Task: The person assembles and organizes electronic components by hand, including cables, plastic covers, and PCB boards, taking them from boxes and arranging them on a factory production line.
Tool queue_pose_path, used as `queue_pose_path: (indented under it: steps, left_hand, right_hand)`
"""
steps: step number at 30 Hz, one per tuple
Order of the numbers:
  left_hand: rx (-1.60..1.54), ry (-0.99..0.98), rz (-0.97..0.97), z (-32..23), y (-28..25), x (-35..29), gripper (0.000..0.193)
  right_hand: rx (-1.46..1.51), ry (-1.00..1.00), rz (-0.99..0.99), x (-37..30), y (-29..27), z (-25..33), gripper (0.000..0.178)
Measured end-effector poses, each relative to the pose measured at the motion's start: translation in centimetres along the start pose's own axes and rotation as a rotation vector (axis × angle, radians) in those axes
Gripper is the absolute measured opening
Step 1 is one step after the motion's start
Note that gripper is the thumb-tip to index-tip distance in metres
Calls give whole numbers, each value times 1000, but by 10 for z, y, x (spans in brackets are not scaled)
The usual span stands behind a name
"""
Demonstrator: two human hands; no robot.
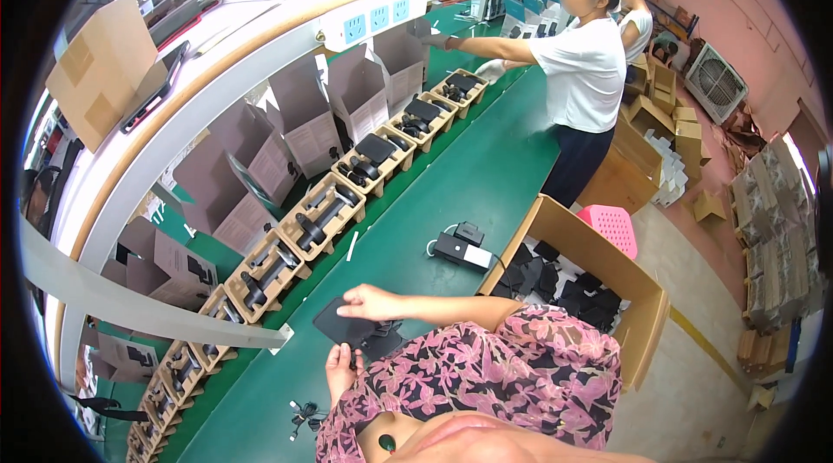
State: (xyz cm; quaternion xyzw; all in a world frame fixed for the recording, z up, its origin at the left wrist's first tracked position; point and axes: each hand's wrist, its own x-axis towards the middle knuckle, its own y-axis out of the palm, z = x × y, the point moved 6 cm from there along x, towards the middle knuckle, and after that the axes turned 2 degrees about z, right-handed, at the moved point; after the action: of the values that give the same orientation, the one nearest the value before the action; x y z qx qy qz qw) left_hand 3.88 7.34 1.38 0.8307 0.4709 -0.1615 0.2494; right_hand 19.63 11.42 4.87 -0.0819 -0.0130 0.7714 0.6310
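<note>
One flat black piece (pixel 337 328) | under right hand (pixel 368 302), pinched | left hand (pixel 342 367) near, grip unclear

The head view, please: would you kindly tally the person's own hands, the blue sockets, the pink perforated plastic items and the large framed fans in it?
Own hands, right hand and left hand: 2
Blue sockets: 3
Pink perforated plastic item: 1
Large framed fan: 1
Total: 7

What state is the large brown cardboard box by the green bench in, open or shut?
Open: no lid covers the large brown cardboard box, and black pieces show inside.
</note>
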Motion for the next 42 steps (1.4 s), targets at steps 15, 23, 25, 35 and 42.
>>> queue_pose_path:
  steps: [15, 23, 25, 35, 42]
  left_hand:
    - [-139, 7, -183, -9, 2, -14, 26]
    - [109, -92, -108, -10, 3, -11, 27]
    - [-6, -88, -55, -4, 2, -9, 24]
    - [-6, -117, -1, 18, -8, -18, 14]
    - [183, 105, -11, 41, -5, -21, 18]
  right_hand:
    - [42, 92, 71, -4, 31, -22, 29]
    - [-46, -221, -11, -8, 34, 2, 25]
    - [56, -63, 83, -7, 38, 1, 25]
    - [182, 25, -65, -5, 38, -9, 26]
    - [308, -98, -480, 34, -33, -19, 37]
